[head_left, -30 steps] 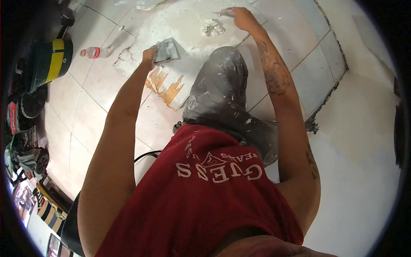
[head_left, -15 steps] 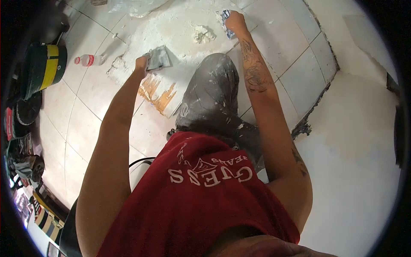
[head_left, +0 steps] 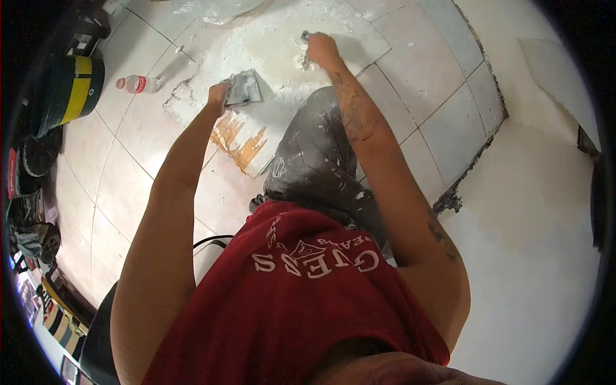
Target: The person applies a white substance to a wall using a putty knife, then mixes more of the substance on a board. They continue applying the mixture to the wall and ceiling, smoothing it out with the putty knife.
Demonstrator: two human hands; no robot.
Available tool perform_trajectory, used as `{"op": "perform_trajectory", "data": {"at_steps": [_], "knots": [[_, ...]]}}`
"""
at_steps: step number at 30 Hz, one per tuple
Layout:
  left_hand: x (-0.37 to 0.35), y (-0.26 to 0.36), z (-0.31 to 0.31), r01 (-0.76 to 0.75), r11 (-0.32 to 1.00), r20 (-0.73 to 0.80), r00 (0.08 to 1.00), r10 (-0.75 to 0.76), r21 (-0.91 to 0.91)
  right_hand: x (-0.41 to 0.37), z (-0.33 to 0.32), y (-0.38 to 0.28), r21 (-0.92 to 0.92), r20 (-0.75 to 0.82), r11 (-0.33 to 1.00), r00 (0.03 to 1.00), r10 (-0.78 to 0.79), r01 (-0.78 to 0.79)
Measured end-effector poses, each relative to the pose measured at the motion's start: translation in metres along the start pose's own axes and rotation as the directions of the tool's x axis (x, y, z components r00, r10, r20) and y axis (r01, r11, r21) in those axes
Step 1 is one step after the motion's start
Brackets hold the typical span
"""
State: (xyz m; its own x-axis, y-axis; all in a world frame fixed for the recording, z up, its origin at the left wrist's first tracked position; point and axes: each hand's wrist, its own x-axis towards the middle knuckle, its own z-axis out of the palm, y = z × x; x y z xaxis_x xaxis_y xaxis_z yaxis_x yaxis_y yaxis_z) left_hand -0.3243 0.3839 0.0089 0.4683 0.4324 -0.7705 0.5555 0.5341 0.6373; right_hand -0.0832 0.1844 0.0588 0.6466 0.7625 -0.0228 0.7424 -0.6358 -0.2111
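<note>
My left hand (head_left: pixel 218 96) is closed around the handle of a putty knife with a wide, flat metal blade (head_left: pixel 244 88). That blade is held just over the near left part of a white, putty-smeared board (head_left: pixel 263 128), whose near corner shows bare brown patches. At the far side, my right hand (head_left: pixel 322 49) is closed on a second putty knife (head_left: pixel 305 36), of which only a small dark grey part shows. A lumpy mound of white putty (head_left: pixel 301 61) lies on the board right beside this hand, partly hidden by it.
On the tiled floor (head_left: pixel 141 154) to the left lies a clear plastic bottle (head_left: pixel 136 84) with a red label. A dark bucket with a yellow band (head_left: pixel 78 93) stands farther left. Clear plastic sheeting (head_left: pixel 218 9) lies at the far edge. A wall (head_left: pixel 526 212) borders the right side.
My right hand has moved left and slightly nearer, bringing its putty knife to the putty mound. My left hand holds its blade in nearly the same place.
</note>
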Motion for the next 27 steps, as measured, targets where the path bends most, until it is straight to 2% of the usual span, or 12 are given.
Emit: {"op": "perform_trajectory", "data": {"at_steps": [1, 4, 5, 8, 11, 17, 21, 24, 27], "knots": [[0.003, 0.001, -0.001, -0.005, 1.000, -0.004, 1.000, 0.005, -0.029, -0.004, 0.000, -0.006, 0.046, -0.002, 0.999, 1.000, -0.024, 0.024], [0.003, -0.002, 0.002, -0.005, 0.997, -0.005, 1.000, 0.005, -0.080, -0.002, -0.010, 0.003, 0.171, 0.111, 0.984, 0.993, 0.031, -0.050], [0.001, -0.002, 0.003, -0.001, 0.997, -0.006, 1.000, 0.001, -0.076, 0.001, -0.012, 0.015, 0.236, 0.094, 0.971, 0.996, 0.009, -0.031], [-0.004, 0.003, 0.003, 0.003, 0.999, -0.027, 1.000, -0.004, -0.052, -0.006, -0.038, 0.035, 0.149, 0.032, 0.983, 0.994, 0.108, -0.112], [-0.004, 0.003, 0.003, 0.002, 1.000, -0.046, 0.999, -0.003, -0.030, -0.015, -0.038, 0.044, 0.097, 0.061, 0.938, 0.943, 0.328, -0.332], [-0.007, 0.004, 0.003, -0.023, 0.998, -0.017, 1.000, 0.022, -0.066, -0.016, -0.015, 0.011, 0.240, 0.057, 0.847, 0.878, 0.475, -0.474], [0.002, -0.001, 0.001, -0.015, 0.998, -0.007, 1.000, 0.014, -0.064, 0.007, -0.014, -0.014, 0.287, 0.064, 0.827, 0.871, 0.487, -0.484], [-0.001, 0.002, 0.002, -0.022, 0.999, -0.017, 1.000, 0.022, -0.038, 0.031, -0.010, -0.018, 0.390, 0.049, 0.763, 0.838, 0.543, -0.516], [0.006, 0.000, 0.000, -0.026, 0.999, -0.032, 0.999, 0.026, -0.020, 0.061, -0.005, -0.009, 0.380, 0.001, 0.804, 0.869, 0.494, -0.457]]}}
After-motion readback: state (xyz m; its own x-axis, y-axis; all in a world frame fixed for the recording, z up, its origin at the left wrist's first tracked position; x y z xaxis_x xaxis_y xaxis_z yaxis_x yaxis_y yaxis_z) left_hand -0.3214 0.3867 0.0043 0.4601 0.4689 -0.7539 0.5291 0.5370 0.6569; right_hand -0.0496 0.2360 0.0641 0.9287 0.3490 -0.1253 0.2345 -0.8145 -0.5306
